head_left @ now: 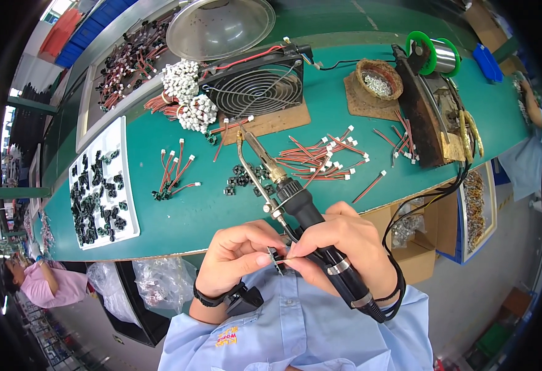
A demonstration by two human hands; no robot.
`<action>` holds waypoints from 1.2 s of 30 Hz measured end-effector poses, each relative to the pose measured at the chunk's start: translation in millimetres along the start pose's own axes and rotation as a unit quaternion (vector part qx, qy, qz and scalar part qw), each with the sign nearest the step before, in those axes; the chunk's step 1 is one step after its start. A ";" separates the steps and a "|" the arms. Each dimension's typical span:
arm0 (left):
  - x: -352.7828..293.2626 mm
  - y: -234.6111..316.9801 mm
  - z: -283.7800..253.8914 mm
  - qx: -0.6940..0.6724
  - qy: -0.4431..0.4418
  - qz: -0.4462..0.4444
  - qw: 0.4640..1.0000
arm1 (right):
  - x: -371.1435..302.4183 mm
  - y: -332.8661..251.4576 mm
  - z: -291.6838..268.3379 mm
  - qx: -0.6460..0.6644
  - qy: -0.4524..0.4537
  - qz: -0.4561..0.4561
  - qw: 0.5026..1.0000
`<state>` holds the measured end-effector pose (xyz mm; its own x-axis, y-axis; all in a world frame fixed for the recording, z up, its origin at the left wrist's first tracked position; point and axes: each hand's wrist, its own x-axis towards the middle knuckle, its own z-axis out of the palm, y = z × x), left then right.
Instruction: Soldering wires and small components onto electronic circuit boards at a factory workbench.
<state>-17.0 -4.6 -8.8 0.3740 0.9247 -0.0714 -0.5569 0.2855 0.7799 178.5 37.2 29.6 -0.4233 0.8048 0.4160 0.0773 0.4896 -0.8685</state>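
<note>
Close to my body, my left hand (235, 252) pinches a small black component (276, 262) between thumb and fingertips. My right hand (359, 248) is wrapped round a black soldering iron (305, 207), which tilts up and left over the table. A thin brass-coloured feed tube (252, 176) is clamped along it. The right thumb and forefinger also close on a thin wire end beside the component; whether the two touch is hard to see. Beyond the hands lie loose black components (244, 180) and red-and-white wires with white connectors (320, 157). More wired pieces (173, 170) lie to the left.
A white tray (129, 185) of black components lies left. Behind stand a fan (255, 89), bundled connector wires (187, 93) and a clear dome (220, 28). At right are a bowl of metal bits (379, 80) and a green-flanged solder spool (441, 57). Black cables (401, 216) hang beside my right hand.
</note>
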 end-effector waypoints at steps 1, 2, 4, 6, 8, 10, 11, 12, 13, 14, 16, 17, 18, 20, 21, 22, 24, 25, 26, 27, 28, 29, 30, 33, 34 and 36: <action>0.5 0.3 -0.6 -0.002 -0.007 -0.013 1.000 | 0.1 0.1 -0.6 0.004 -0.001 0.008 1.000; 0.5 0.3 -0.8 -0.003 -0.005 -0.011 1.000 | 0.0 0.4 -1.0 0.009 -0.003 0.015 1.000; 1.7 0.7 -0.8 -0.012 -0.017 -0.023 1.000 | -1.0 1.5 -1.2 0.017 -0.007 0.023 1.000; 3.4 -0.1 -1.0 -0.019 -0.024 -0.027 0.999 | -3.1 3.2 -0.8 0.032 -0.010 0.040 0.999; 4.6 -1.0 0.1 -0.022 -0.022 -0.030 0.999 | -5.2 5.1 0.9 0.028 -0.006 0.045 0.999; 5.1 -2.7 2.6 -0.026 -0.020 -0.028 0.999 | -8.3 7.4 3.4 0.023 0.011 0.056 0.998; 5.6 -3.7 4.8 -0.020 0.003 -0.021 1.000 | -10.2 7.7 5.1 0.022 0.007 0.055 0.998; 6.4 -4.5 6.8 -0.015 0.024 -0.016 0.999 | -12.9 7.5 7.3 0.027 0.024 0.074 0.997; 6.7 -4.9 8.1 -0.010 0.045 -0.010 0.999 | -14.9 7.3 9.1 0.032 0.041 0.094 0.994; 6.7 -4.8 8.6 -0.013 0.047 -0.006 0.999 | -14.9 7.1 10.1 0.037 0.057 0.113 0.991; 6.5 -4.0 8.7 0.005 0.069 0.006 0.998 | -10.2 8.8 7.3 -0.036 0.060 0.080 0.994; 7.6 -4.5 8.1 0.012 0.079 0.012 0.997 | -7.9 10.3 4.1 -0.110 0.069 0.048 0.990; 9.2 -6.3 6.6 0.009 0.081 0.016 0.997 | -6.1 11.5 1.5 -0.182 0.077 0.014 0.980; 12.3 -10.3 3.1 0.069 0.131 0.086 0.985 | -18.5 15.3 3.9 -0.159 0.126 0.013 0.979; 13.5 -10.7 1.3 0.098 0.156 0.120 0.976 | -29.3 17.4 6.1 -0.135 0.179 0.015 0.974; 13.4 -10.8 -1.4 0.095 0.163 0.123 0.974 | -37.7 19.2 6.8 -0.107 0.230 0.017 0.967; 14.3 -10.3 -6.8 0.135 0.207 0.144 0.958 | -49.2 20.0 -3.3 -0.150 0.161 -0.003 0.976; 14.7 -10.3 -8.8 0.155 0.228 0.153 0.949 | -54.0 20.3 -9.3 -0.193 0.099 -0.021 0.976; 15.0 -10.3 -9.6 0.151 0.233 0.155 0.948 | -57.6 20.0 -11.6 -0.236 0.036 -0.041 0.970; 15.7 -9.7 -9.3 0.150 0.239 0.150 0.948 | -61.1 19.2 -9.8 -0.236 0.032 -0.041 0.970; 16.5 -9.2 -8.7 0.148 0.244 0.145 0.947 | -65.1 18.7 -6.8 -0.226 0.024 -0.036 0.973; 17.2 -9.4 -8.5 0.147 0.249 0.140 0.947 | -68.1 18.6 -3.9 -0.217 0.017 -0.030 0.976; 17.7 -10.2 -8.8 0.145 0.251 0.141 0.947 | -68.7 18.6 -2.1 -0.207 0.010 -0.024 0.978; 18.6 -12.6 -10.2 0.118 0.238 0.130 0.955 | -65.5 17.6 0.2 -0.204 -0.004 -0.031 0.978; 18.8 -12.9 -10.4 0.117 0.240 0.131 0.955 | -64.8 17.3 0.6 -0.203 -0.009 -0.033 0.979; 18.9 -13.1 -11.1 0.114 0.232 0.137 0.956 | -63.6 16.8 1.3 -0.201 -0.012 -0.033 0.979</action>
<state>-10.8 12.0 -27.2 -0.1603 0.9844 -0.0724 -0.3913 0.0040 0.9203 205.6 -6.2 -11.8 -0.4596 0.7614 0.4571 0.3963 0.6365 -0.6617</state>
